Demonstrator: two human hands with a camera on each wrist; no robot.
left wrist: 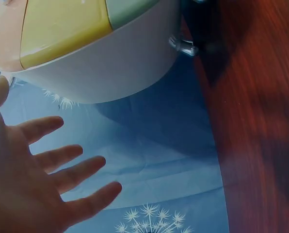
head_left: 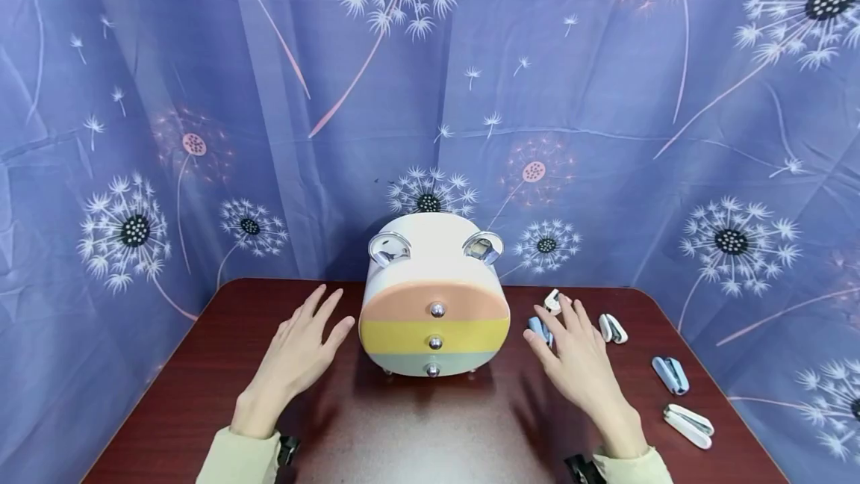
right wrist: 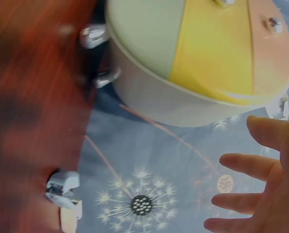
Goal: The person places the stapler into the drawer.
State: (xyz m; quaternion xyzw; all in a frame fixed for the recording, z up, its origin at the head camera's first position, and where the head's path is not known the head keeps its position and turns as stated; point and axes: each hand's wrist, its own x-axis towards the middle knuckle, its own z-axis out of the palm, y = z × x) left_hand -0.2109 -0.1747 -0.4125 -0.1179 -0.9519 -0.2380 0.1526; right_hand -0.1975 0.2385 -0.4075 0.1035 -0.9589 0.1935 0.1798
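A rounded white drawer box point(head_left: 437, 252) with metal ear-like loops on top stands at the table's middle. Its front has a peach drawer point(head_left: 396, 305), a yellow drawer point(head_left: 396, 336) and a green drawer point(head_left: 403, 362), each closed and with a silver knob. My left hand point(head_left: 295, 357) is held with fingers spread just left of the box, holding nothing. On the other side my right hand point(head_left: 581, 364) is likewise spread and holds nothing. Partly behind its fingers are a blue stapler point(head_left: 540, 330) and a white stapler point(head_left: 552, 301).
Along the right side of the dark red table point(head_left: 430, 439) lie another white stapler point(head_left: 613, 328), a light blue stapler point(head_left: 670, 375) and a further white stapler point(head_left: 688, 426). A blue curtain point(head_left: 591, 81) with dandelion prints hangs close behind the table and at its sides.
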